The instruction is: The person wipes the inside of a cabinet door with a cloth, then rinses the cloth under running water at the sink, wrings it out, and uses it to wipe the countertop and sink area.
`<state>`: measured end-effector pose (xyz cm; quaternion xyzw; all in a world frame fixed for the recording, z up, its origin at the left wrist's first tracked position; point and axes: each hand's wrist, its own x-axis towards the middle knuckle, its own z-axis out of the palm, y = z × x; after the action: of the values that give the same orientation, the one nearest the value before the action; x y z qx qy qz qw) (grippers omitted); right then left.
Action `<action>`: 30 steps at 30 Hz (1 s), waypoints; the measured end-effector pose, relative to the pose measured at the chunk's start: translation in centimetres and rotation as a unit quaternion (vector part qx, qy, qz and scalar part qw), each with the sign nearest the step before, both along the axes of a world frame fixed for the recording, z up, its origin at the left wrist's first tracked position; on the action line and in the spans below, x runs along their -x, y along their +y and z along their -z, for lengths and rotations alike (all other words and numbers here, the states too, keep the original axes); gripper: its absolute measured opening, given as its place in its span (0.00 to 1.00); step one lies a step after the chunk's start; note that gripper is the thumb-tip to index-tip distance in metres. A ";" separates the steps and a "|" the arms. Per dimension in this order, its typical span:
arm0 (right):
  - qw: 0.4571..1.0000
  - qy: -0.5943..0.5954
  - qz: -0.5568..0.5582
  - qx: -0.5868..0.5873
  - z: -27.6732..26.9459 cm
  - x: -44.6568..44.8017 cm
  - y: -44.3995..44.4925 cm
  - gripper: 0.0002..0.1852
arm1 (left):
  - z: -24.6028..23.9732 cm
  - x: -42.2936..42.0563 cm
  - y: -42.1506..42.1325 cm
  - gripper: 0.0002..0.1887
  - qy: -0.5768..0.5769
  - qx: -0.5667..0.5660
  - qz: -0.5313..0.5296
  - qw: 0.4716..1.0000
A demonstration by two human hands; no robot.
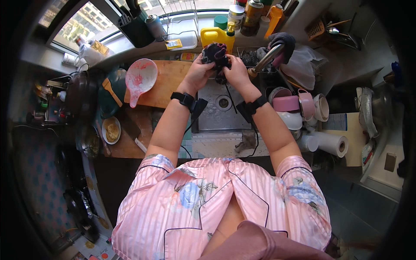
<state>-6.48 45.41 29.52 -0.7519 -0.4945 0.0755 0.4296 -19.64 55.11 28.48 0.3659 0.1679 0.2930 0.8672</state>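
Both hands grip a crumpled dark cloth [215,55] with reddish-pink edging, raised above the back edge of the metal sink [211,113]. My left hand [199,74] has it from the left, thumb on top. From the right, my right hand [236,72] pinches its lower part. Below the hands lies the sink's drain [224,102]. Just behind the cloth stands a yellow jug [208,36] with a pump bottle top beside it. The curved metal faucet [270,58] is right of my right hand, with a dark grey cloth [282,42] draped over its end.
Left of the sink are a wooden cutting board [172,76], a pink-rimmed strainer or scoop [141,78], a wooden spatula [112,92] and a small bowl of yellowish food [111,130]. Pink bowls and cups [286,103] crowd the right side, near a white roll [330,144]. A grey rag [246,141] lies on the front ledge.
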 end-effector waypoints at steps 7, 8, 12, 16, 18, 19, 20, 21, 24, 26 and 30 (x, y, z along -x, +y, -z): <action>0.981 0.170 0.008 0.096 -0.5 -2.8 2.2 0.17 | 0.6 0.9 3.5 0.14 0.008 0.019 -0.053 0.998; 0.970 0.228 0.050 0.063 -0.3 -3.1 2.4 0.16 | 1.0 1.2 3.8 0.13 0.023 0.028 -0.063 0.997; 0.880 0.458 0.122 -0.009 0.4 -4.6 4.3 0.13 | 2.6 1.6 4.5 0.09 0.106 0.016 -0.071 0.992; 0.905 0.386 0.171 0.056 0.7 -6.6 7.4 0.10 | 3.5 0.5 4.6 0.10 0.059 0.011 -0.047 0.997; 0.860 0.465 0.205 0.033 0.6 -7.6 9.1 0.09 | 3.5 -0.4 4.6 0.14 -0.024 0.080 -0.025 0.996; 0.843 0.501 0.193 0.032 0.5 -8.0 9.8 0.08 | 3.4 -0.8 4.7 0.16 -0.044 0.113 -0.012 0.993; 0.821 0.530 0.214 0.016 0.5 -8.4 10.7 0.09 | 3.3 -1.4 4.7 0.17 -0.043 0.116 -0.020 0.992; 0.797 0.556 0.236 -0.009 0.4 -8.8 11.5 0.09 | 3.1 -1.9 4.7 0.19 -0.041 0.122 -0.030 0.991; 0.809 0.532 0.251 0.023 0.5 -9.7 13.4 0.10 | 2.6 -3.5 5.0 0.19 -0.042 0.138 -0.031 0.989; 0.801 0.506 0.317 0.051 0.8 -10.5 14.3 0.13 | 2.4 -4.5 5.3 0.18 -0.051 0.157 -0.030 0.986; 0.822 0.529 0.211 -0.004 1.3 -11.9 15.8 0.33 | 2.3 -6.0 6.2 0.18 -0.047 0.173 -0.024 0.984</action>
<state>5.45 61.22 28.26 -0.6811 -0.0211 0.3669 0.6333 -13.60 61.27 26.18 0.1922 0.1842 0.2972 0.9170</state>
